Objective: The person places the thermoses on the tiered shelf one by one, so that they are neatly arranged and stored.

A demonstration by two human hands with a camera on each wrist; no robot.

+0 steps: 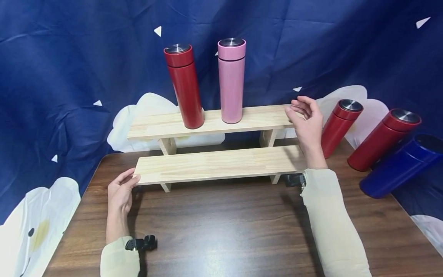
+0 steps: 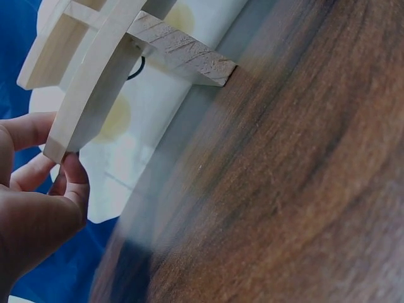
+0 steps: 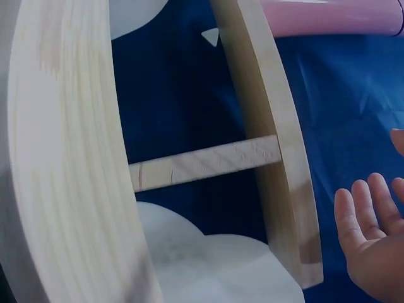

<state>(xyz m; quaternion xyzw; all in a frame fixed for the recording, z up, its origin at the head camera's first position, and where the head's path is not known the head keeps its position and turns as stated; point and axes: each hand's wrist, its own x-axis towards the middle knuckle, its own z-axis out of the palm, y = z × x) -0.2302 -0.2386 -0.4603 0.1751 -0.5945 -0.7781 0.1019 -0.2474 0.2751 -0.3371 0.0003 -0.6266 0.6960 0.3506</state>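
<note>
A two-tier pale wooden shelf rack stands on the table, with a lower board [image 1: 214, 165] in front and an upper board [image 1: 263, 115] behind. My left hand [image 1: 119, 192] pinches the left end of the lower board, thumb and fingers on either face in the left wrist view. Raised by the right end of the upper board, my right hand [image 1: 308, 125] has its fingers loosely bent and nothing in them. In the right wrist view, the fingers [image 3: 356, 208] are apart from the wood. A red thermos bottle [image 1: 185, 90] and a pink thermos bottle [image 1: 232, 84] stand upright on the upper board.
Right of the rack stand two more red bottles [image 1: 340, 127] and a blue bottle [image 1: 398, 167], close to the right forearm. A dark blue curtain [image 1: 86, 50] with white flower prints hangs behind the brown wooden table [image 1: 221, 223].
</note>
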